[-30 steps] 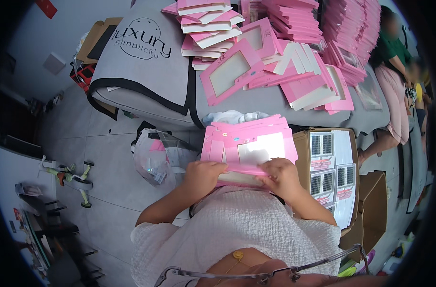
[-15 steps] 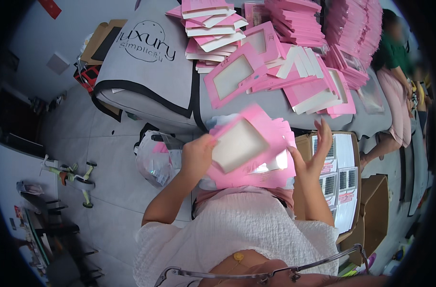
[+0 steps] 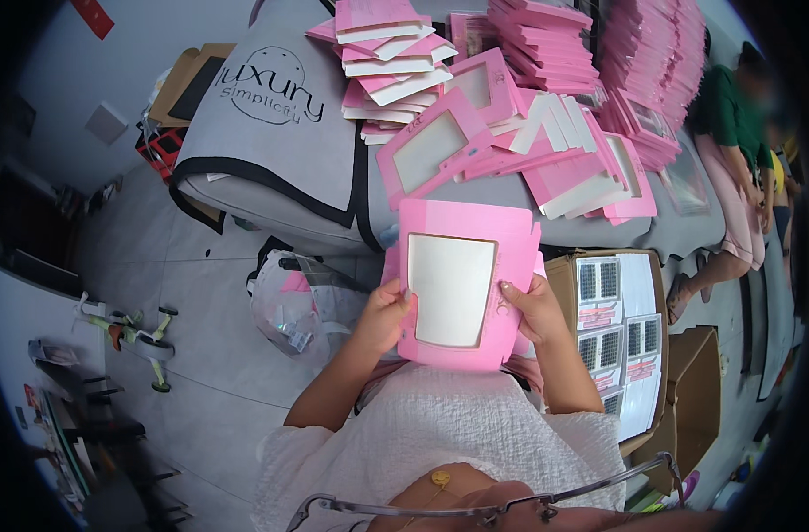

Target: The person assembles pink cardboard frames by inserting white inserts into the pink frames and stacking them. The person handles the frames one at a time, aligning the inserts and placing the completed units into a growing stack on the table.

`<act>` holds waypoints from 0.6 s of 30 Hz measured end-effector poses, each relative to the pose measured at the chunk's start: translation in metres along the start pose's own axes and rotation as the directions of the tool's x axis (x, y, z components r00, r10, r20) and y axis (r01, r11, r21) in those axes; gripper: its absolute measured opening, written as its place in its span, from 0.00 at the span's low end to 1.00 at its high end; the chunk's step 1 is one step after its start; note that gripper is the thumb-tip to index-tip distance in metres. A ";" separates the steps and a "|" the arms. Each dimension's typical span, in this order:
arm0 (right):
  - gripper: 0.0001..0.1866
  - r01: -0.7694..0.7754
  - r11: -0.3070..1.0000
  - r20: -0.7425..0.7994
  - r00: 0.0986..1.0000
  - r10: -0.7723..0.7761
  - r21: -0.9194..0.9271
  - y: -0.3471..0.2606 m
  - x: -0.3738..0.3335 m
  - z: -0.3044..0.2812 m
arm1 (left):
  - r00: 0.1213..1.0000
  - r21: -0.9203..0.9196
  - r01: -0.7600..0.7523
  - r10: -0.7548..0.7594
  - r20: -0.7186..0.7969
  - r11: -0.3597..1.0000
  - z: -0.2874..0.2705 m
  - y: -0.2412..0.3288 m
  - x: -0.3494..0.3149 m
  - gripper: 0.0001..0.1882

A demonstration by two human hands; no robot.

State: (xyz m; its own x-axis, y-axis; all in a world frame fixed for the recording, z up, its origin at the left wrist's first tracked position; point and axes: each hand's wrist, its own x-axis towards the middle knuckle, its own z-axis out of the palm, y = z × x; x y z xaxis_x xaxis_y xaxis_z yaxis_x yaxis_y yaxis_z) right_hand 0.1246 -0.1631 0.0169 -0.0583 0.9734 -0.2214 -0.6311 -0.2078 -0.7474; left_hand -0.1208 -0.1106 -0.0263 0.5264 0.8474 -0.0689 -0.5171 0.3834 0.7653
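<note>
Both hands are occupied with one pink carton (image 3: 466,217), held upright in front of the white blouse (image 3: 440,412), its pale window (image 3: 451,291) facing the wearer. Clock directions are taken from that carton, twelve pointing away from the wearer. The left hand (image 3: 385,317) grips the edge at eight o'clock, narrowly closed, thumb just over the front and fingers curled at the side. The right hand (image 3: 535,310) grips at about four o'clock, its thumb laid flat on the front face; its fingers run behind the carton (their exact spread cannot be told). Pink edges show behind the carton at nine and three o'clock, largely hidden by it. On the grey sofa (image 3: 280,164), a stepped stack (image 3: 391,66) lies at between eleven and twelve o'clock, loose cartons (image 3: 431,155) at twelve, and a tall stack (image 3: 652,53) at between one and two. An open brown box (image 3: 559,285) of clear-fronted packs (image 3: 598,278) stands near the right forearm at three to four o'clock. A clear bag (image 3: 280,328) rests at nine o'clock. Another person (image 3: 728,115), in a green top, sits at two o'clock.
</note>
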 end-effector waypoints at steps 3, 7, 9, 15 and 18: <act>0.16 -0.035 0.980 -0.119 0.993 0.012 -0.198 0.011 0.006 0.000 | 0.986 0.103 -0.046 0.061 -0.152 0.994 -0.013 -0.008 0.002 0.13; 0.17 -0.185 0.796 -0.154 0.981 0.116 -0.576 0.023 -0.002 0.004 | 0.963 0.071 -0.048 0.065 -0.261 0.996 -0.016 0.005 0.008 0.13; 0.17 -0.092 0.742 -0.145 0.989 -0.007 -0.664 0.017 0.006 -0.002 | 0.971 0.099 -0.062 0.083 -0.226 0.993 -0.012 0.007 0.014 0.14; 0.24 0.233 0.663 -0.194 0.842 -0.504 -0.712 -0.068 0.065 -0.007 | 0.961 0.159 -0.122 0.156 -0.228 0.980 0.006 0.029 0.035 0.19; 0.26 0.237 0.494 -0.125 0.795 -0.594 -0.837 -0.139 0.122 0.007 | 0.959 0.441 -0.097 0.203 -0.200 0.892 -0.018 0.011 0.044 0.16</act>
State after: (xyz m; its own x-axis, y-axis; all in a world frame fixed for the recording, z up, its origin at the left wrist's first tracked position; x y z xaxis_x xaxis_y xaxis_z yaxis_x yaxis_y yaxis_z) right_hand 0.1995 -0.0151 0.0979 0.4251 0.8851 0.1894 0.3220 0.0477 -0.9455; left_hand -0.1160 -0.0627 -0.0324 0.2648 0.9635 -0.0391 -0.2145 0.0984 0.9718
